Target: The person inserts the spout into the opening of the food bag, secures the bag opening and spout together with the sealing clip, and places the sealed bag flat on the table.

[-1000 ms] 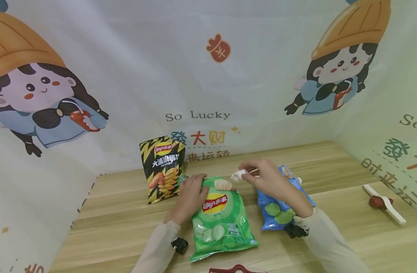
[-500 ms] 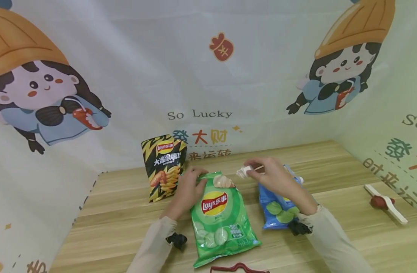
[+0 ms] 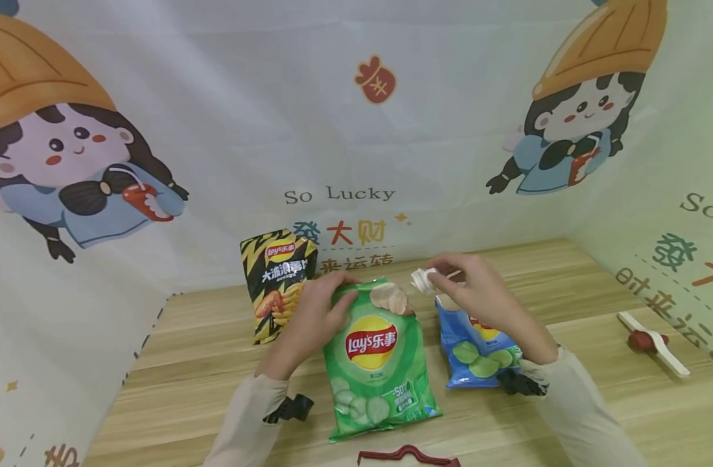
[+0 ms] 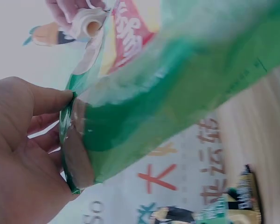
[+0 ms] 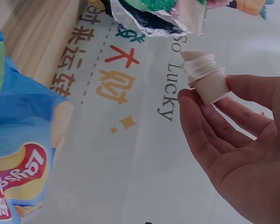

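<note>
My left hand (image 3: 318, 308) pinches the top left corner of a green Lay's chip bag (image 3: 374, 383), its top lifted off the table. In the left wrist view, the thumb and fingers (image 4: 51, 100) grip the bag's green edge. A silvery, jagged mouth of that bag (image 5: 151, 23) shows in the right wrist view. My right hand (image 3: 476, 285) holds a small white threaded spout (image 5: 205, 79) between thumb and fingers, just right of the green bag's top and apart from it. Below the right forearm lies a blue Lay's bag (image 3: 479, 353), partly covered.
A black-and-yellow Lay's bag (image 3: 275, 279) leans against the printed backdrop at the left. A dark red clip (image 3: 409, 453) lies at the front edge of view. On the right lies a white strip with a red round piece (image 3: 642, 342).
The left hand has raised the green bag's top, so the bag stands more upright. The right hand has moved slightly up and right with the white spout.
</note>
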Motion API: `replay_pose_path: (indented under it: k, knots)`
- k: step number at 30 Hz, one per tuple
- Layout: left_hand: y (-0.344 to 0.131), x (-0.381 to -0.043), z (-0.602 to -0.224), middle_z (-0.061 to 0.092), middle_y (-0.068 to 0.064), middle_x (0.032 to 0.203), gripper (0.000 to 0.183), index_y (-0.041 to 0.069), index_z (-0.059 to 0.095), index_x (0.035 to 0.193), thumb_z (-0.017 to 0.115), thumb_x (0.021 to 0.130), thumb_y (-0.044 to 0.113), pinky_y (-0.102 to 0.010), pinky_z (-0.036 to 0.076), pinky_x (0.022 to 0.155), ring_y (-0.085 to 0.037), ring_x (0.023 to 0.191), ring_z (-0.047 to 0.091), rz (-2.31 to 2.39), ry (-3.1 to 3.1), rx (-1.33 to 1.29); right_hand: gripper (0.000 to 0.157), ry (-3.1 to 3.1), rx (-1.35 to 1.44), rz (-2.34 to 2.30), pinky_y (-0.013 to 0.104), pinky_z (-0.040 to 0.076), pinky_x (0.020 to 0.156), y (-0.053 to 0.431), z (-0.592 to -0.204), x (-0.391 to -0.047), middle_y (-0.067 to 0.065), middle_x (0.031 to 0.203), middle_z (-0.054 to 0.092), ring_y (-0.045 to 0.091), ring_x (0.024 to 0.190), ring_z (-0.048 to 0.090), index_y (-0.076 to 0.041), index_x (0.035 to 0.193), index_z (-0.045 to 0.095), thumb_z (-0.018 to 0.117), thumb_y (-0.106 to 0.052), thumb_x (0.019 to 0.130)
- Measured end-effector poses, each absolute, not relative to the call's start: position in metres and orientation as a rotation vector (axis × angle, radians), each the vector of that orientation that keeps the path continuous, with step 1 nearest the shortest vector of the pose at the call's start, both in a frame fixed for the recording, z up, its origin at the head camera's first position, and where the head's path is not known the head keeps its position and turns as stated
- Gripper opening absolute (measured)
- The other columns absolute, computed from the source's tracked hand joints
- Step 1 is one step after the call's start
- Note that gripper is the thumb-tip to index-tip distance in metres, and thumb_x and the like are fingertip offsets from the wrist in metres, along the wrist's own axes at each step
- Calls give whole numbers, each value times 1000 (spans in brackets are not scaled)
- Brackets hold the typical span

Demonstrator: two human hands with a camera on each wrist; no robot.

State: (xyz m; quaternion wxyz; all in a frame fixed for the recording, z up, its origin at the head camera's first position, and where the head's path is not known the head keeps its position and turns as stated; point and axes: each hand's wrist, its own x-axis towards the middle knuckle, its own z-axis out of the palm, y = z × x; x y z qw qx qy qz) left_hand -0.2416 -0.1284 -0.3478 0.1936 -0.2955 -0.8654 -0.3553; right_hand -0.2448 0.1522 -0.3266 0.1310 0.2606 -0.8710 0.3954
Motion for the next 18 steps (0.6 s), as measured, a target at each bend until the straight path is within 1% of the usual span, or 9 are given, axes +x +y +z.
replay_pose_path:
  k: [6, 9, 13, 18]
  knots:
    - [-130, -226, -328, 70, -5, 108, 14, 6, 68, 109, 64, 97, 10, -43, 44, 94, -19, 99, 62, -942, -2419, -899, 21, -2514, 770, 1133, 41, 57, 82, 152, -317, -236, 6, 100, 72, 20, 91, 68, -4, 113, 70, 63, -18, 99]
    - [-131, -220, -321, 70, -5, 109, 14, 7, 68, 110, 65, 96, 10, -41, 47, 93, -17, 100, 62, -943, -2435, -939, 21, -2514, 819, 1143, 39, 56, 81, 151, -315, -233, 4, 99, 72, 18, 91, 67, -4, 113, 70, 65, -18, 98]
    - [-132, -213, -313, 70, -3, 107, 14, 7, 68, 109, 67, 95, 8, -35, 52, 84, -13, 96, 63, -950, -2468, -988, 22, -2514, 892, 1144, 37, 56, 81, 151, -313, -229, 1, 101, 72, 15, 92, 66, -6, 116, 70, 66, -18, 97]
    - [-137, -202, -306, 68, -1, 106, 15, 9, 67, 110, 67, 95, 9, -35, 52, 81, -12, 94, 61, -938, -2498, -972, 20, -2485, 951, 1146, 33, 55, 79, 149, -307, -221, -3, 99, 72, 12, 89, 64, -8, 114, 71, 66, -19, 97]
